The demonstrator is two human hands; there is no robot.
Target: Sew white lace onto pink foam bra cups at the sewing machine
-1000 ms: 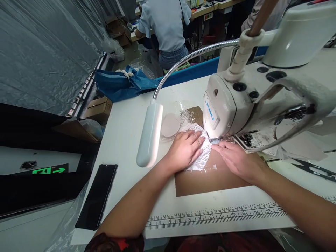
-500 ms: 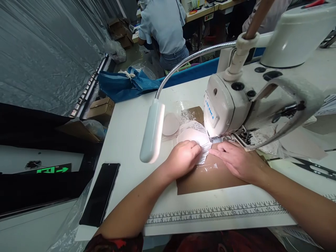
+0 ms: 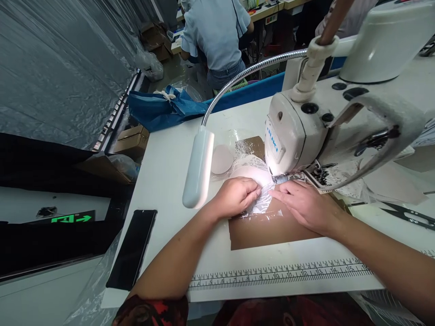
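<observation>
White lace fabric (image 3: 261, 204) lies under the head of a white sewing machine (image 3: 288, 131), joined to or lying against a pale round pad (image 3: 249, 173). My left hand (image 3: 236, 197) pinches the lace at its left edge, thumb and forefinger together. My right hand (image 3: 304, 203) lies on the right side, its fingertips pressed at the lace edge close to the needle area. Beneath both hands is a brown sheet (image 3: 272, 231) with clear tape on it. The needle itself is hidden by the machine head.
A lamp (image 3: 198, 170) on a bendable neck hangs left of the machine. A black phone (image 3: 132, 249) lies at the table's left edge, thread snips (image 3: 411, 215) at the right. A printed ruler (image 3: 278, 275) runs along the front. Another person (image 3: 214, 40) sits beyond the table.
My left hand has shifted slightly left, its thumb now showing, and more of the lace is visible between the hands. My right hand stays nearly in place.
</observation>
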